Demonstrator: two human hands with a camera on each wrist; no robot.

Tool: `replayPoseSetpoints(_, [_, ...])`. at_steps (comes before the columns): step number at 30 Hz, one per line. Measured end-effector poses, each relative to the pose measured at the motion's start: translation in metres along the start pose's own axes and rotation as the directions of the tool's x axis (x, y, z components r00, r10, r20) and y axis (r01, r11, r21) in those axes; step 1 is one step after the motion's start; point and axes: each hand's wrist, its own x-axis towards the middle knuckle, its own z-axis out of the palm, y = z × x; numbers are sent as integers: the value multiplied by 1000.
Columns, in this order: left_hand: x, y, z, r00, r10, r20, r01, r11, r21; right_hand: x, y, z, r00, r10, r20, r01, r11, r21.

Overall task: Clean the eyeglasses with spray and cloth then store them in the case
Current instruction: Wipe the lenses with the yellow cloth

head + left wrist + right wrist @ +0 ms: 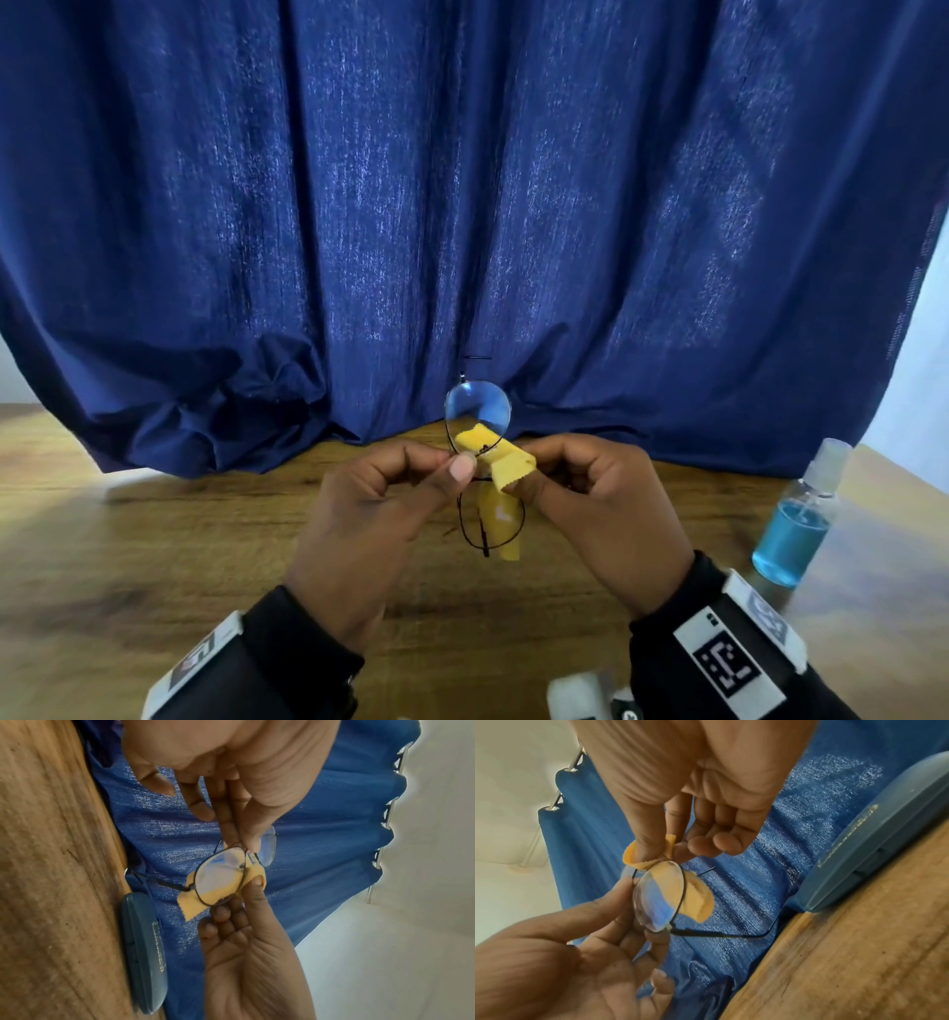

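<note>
Thin black-rimmed eyeglasses (477, 408) are held upright above the wooden table, one lens above the other. My left hand (459, 465) pinches the frame near the bridge. My right hand (524, 483) pinches a yellow cloth (500, 455) folded over the rim between the lenses, and the cloth's tail hangs behind the lower lens. In the left wrist view the cloth (191, 907) shows through the lens (218, 880). The right wrist view shows my thumb pressing the cloth (698, 900) onto the glasses (654, 902). A closed blue-grey case (144, 953) lies at the curtain's foot.
A clear spray bottle (793, 529) with blue liquid stands on the table (154, 539) at the right. A dark blue curtain (462, 205) hangs along the table's far side. A white object (580, 694) lies at the near edge.
</note>
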Motion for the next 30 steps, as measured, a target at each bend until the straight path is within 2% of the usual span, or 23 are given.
replayPoseSetpoints(6, [-2, -2, 2, 998, 60, -10, -58, 988, 143, -1, 3, 3, 998, 10, 65, -3, 994, -107])
replayPoseSetpoints(9, [-2, 0, 1, 997, 81, 12, -81, 979, 187, 0, 0, 1, 982, 53, 183, -44, 998, -52])
replayPoseSetpoints(13, [-2, -2, 1, 994, 99, 41, -106, 967, 231, 0, -1, -1, 934, 155, 323, -189, 979, 78])
replayPoseSetpoints(17, [-3, -2, 2, 996, 79, 39, -86, 972, 218, 1, 0, -6, 913, 188, 361, -245, 962, 118])
replayPoseSetpoints(20, [-1, -3, 1, 1000, 31, -1, -30, 990, 137, 3, 1, -9, 921, 234, 311, -291, 945, 151])
replayPoseSetpoints(24, [6, 1, -6, 983, -158, -99, 152, 986, -65, 7, 4, -16, 937, 318, 144, -346, 903, 253])
replayPoseSetpoints(26, [9, 4, -9, 962, -237, -135, 221, 967, -124, 9, 1, -19, 960, 281, -3, -269, 920, 285])
replayPoseSetpoints(27, [11, 3, -11, 954, -259, -149, 238, 960, -146, 9, -1, -18, 970, 232, -78, -209, 951, 230])
replayPoseSetpoints(30, [11, 0, -9, 943, -282, -174, 256, 953, -160, 5, -6, -11, 989, 27, -147, -21, 999, 45])
